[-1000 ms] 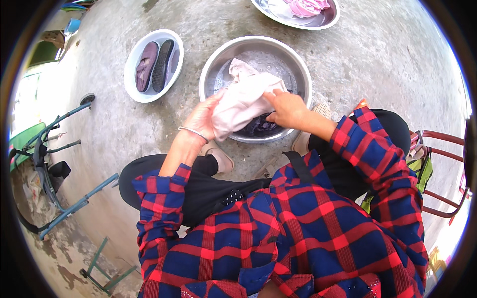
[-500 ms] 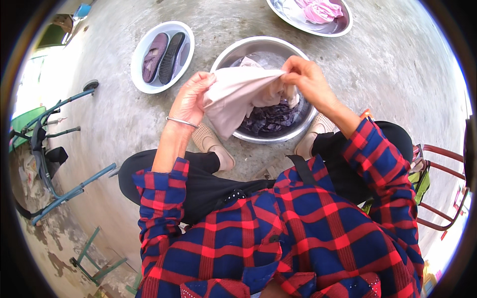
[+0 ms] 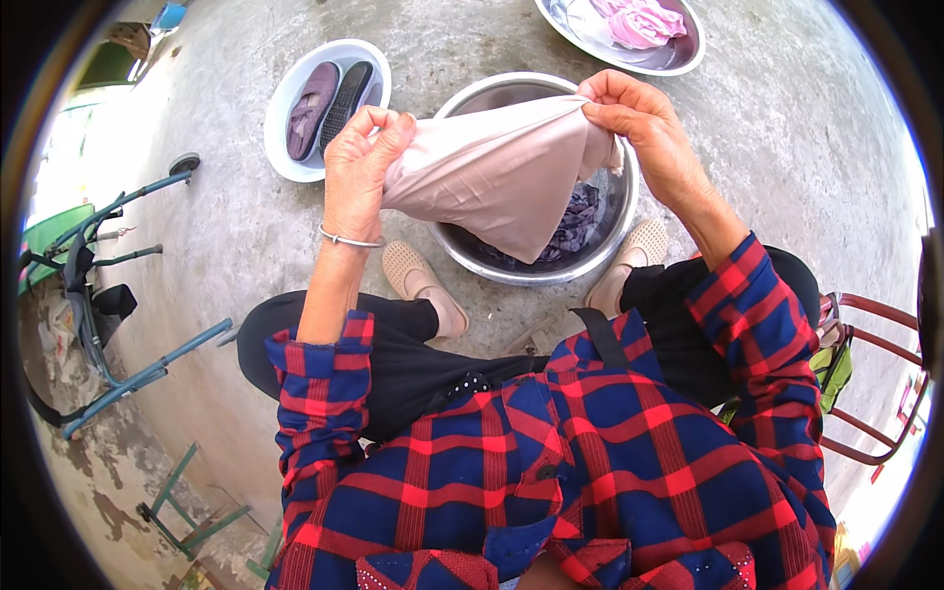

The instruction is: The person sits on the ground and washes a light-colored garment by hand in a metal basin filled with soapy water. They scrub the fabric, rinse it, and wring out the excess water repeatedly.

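Observation:
A pale pinkish-beige cloth (image 3: pixel 492 172) is stretched between my two hands, its lower part hanging down in a point. My left hand (image 3: pixel 364 167) pinches one upper corner, and my right hand (image 3: pixel 639 118) grips the other. Directly beneath it stands a metal basin (image 3: pixel 464 98) on the floor between my feet. Dark patterned fabric (image 3: pixel 578 221) lies inside that basin, partly hidden by the cloth. Which kind of garment the pale cloth is, I cannot tell.
A white basin (image 3: pixel 277 113) at the far left holds a pair of purple slippers (image 3: pixel 313 110). Pink fabric (image 3: pixel 644 22) sits in another metal basin (image 3: pixel 693 54) at the top. A blue-framed walker-like frame (image 3: pixel 147 379) stands left; a reddish-brown metal chair frame (image 3: pixel 875 383) stands right.
My hands have moved apart and slightly up, pulling the cloth's upper edge tauter. More of the cloth now hangs spread over the basin.

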A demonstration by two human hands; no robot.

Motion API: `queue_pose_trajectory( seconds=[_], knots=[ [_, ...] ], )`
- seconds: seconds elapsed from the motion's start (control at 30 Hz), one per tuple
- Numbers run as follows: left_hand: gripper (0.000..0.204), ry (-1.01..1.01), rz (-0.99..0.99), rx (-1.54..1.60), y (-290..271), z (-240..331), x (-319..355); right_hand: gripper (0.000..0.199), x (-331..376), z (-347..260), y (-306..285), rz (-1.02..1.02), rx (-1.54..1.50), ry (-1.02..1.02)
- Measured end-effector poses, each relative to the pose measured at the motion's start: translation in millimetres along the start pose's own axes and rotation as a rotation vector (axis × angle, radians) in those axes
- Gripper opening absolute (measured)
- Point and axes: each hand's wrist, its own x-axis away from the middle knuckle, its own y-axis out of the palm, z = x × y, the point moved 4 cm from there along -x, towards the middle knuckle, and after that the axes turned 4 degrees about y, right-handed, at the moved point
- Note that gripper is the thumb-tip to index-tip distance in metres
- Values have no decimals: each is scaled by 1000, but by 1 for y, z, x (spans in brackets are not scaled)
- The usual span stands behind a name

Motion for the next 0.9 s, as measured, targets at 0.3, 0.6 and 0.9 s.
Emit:
queue_pose_trajectory(
  seconds=[0.3, 0.6, 0.9],
  knots=[
    [37, 174, -278, -320, 18, 13, 7, 10, -1, 11, -5, -15, -376, 229],
    [29, 206, -228, -352, 4, 3, -5, 13, -3, 10, -3, -59, -344, 191],
    [38, -263, -143, 395, 24, -1, 11, 13, -5, 15, -3, -35, -302, 266]
  ],
)
